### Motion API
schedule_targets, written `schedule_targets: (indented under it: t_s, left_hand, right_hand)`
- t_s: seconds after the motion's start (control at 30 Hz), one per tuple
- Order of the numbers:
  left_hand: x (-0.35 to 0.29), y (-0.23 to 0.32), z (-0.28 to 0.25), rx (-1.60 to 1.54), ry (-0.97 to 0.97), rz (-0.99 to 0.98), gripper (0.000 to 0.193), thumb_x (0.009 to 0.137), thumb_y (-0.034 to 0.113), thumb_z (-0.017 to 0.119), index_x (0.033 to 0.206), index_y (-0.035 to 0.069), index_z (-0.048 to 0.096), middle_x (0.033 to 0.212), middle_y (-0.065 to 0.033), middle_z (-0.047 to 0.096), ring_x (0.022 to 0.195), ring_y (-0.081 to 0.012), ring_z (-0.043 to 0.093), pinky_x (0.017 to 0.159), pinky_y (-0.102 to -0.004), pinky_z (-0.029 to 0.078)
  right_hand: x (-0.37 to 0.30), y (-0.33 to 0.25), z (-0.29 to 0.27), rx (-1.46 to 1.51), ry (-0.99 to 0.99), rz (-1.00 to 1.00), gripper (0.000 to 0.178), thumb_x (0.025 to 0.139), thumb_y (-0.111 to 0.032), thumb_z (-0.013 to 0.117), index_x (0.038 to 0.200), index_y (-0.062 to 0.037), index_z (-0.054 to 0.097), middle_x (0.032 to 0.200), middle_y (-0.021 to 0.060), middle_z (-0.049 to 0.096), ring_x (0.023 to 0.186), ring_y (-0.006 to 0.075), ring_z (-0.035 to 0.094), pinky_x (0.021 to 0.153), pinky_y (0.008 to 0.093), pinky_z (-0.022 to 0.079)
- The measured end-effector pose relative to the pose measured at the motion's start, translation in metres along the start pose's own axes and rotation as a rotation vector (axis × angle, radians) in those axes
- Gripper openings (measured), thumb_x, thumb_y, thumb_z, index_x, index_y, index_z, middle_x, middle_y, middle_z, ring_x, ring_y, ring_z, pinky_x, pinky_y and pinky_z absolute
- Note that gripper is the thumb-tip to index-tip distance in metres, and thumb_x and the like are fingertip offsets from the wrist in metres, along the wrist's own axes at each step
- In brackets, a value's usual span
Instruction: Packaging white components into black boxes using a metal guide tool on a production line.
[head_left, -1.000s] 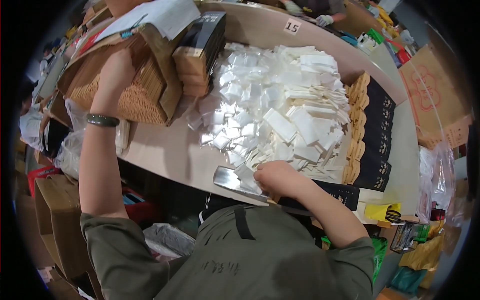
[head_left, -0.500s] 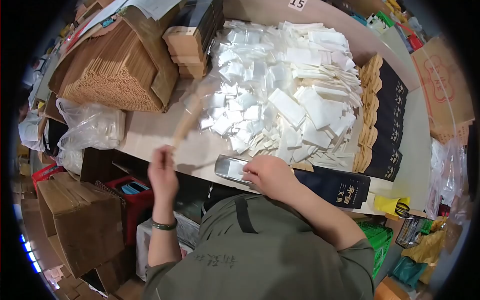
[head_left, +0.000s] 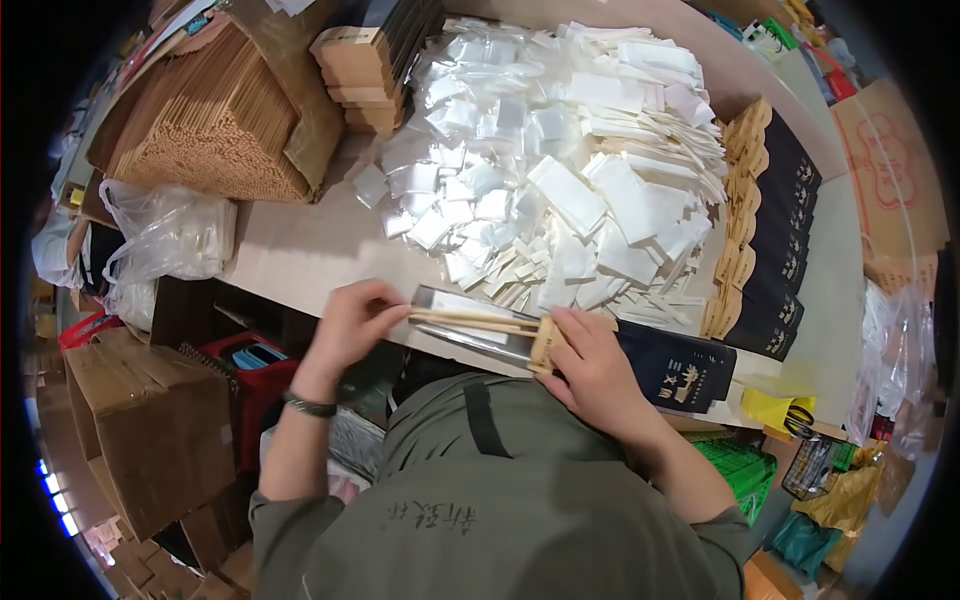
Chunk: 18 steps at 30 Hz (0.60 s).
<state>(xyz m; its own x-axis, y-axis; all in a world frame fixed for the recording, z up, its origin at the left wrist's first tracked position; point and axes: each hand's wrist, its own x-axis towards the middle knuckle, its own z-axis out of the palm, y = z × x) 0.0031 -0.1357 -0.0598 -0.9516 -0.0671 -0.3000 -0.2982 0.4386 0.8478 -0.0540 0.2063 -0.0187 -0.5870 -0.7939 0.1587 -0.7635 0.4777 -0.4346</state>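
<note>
A pair of light wooden chopsticks point(head_left: 470, 320) lies across a clear packet with a white insert point(head_left: 450, 301) at the table's front edge. My left hand point(head_left: 352, 328) pinches the chopsticks' left ends. At their right ends, a tan printed paper piece point(head_left: 543, 346) sits crosswise, with my right hand point(head_left: 592, 362) closed on it, thumb below and fingers above. Whether that piece joins the dark sleeve point(head_left: 675, 368) to the right of the hand cannot be told. Beyond my hands spreads a heap of clear packets point(head_left: 470, 190) and white paper packets point(head_left: 635, 195).
Dark sleeves with tan ends point(head_left: 765, 240) overlap in a row at the right. A carton packed with tan cards point(head_left: 200, 130) stands back left, near a clear plastic bag point(head_left: 165, 235). Scissors point(head_left: 798, 420) hang by a yellow holder point(head_left: 762, 408); a cardboard box point(head_left: 150, 430) stands lower left.
My left hand has brought the chopsticks from over the table down onto the clear packet. My right hand has shifted slightly right and now grips the tan paper piece.
</note>
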Motion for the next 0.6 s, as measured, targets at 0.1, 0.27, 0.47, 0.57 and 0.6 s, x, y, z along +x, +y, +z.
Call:
schedule_targets:
  t_s: [0.1,0.27,0.47,0.57,0.6]
  left_hand:
    - [0.014,0.053,0.071,0.064,-0.079,0.461,0.014,0.081,0.002,0.075,0.09,0.001,0.065,0.094,-0.0089,0.066,0.088,-0.0224,0.064,0.077,-0.0323,0.052]
    - [0.008,0.035,0.077,0.122,0.363,0.285,0.02,0.08,0.002,0.078,0.098,0.001,0.071,0.1,-0.0088,0.065,0.094,-0.0218,0.066,0.082,-0.0312,0.054]
    - [-0.005,0.087,0.103,-0.288,-0.301,0.112,0.033,0.094,0.002,0.063,0.126,-0.001,0.058,0.115,-0.0114,0.066,0.098,-0.0151,0.064,0.086,-0.0282,0.052]
    - [-0.017,0.087,0.079,0.149,-0.062,0.395,0.072,0.08,0.021,0.079,0.14,0.002,0.044,0.117,-0.0182,0.064,0.1,-0.0297,0.065,0.087,-0.0374,0.052]
    - [-0.015,0.092,0.07,0.526,0.127,0.568,0.084,0.075,0.025,0.084,0.143,0.002,0.041,0.122,-0.0176,0.06,0.104,-0.0313,0.064,0.088,-0.0374,0.052]
  right_hand:
    - [0.009,-0.004,0.012,0.056,0.026,-0.029,0.04,0.069,-0.015,0.082,0.098,0.0022,0.06,0.133,0.0245,0.054,0.12,0.041,0.053,0.1,0.0486,0.044]
    - [0.01,-0.008,0.004,-0.025,0.037,0.062,0.04,0.07,-0.015,0.081,0.099,0.0017,0.06,0.131,0.0245,0.055,0.119,0.0406,0.053,0.099,0.0475,0.045]
    - [0.013,-0.006,0.01,0.032,0.043,0.052,0.043,0.069,-0.015,0.079,0.105,0.0003,0.062,0.127,0.022,0.057,0.116,0.0393,0.054,0.098,0.0455,0.046]
    - [0.008,0.0,-0.001,0.066,0.07,0.069,0.037,0.071,-0.015,0.077,0.103,-0.0036,0.063,0.116,0.0193,0.06,0.109,0.0373,0.057,0.092,0.0433,0.049]
    - [0.006,0.002,-0.007,0.059,0.117,0.069,0.031,0.072,-0.016,0.076,0.099,-0.0062,0.064,0.109,0.0178,0.062,0.103,0.036,0.06,0.087,0.0424,0.051]
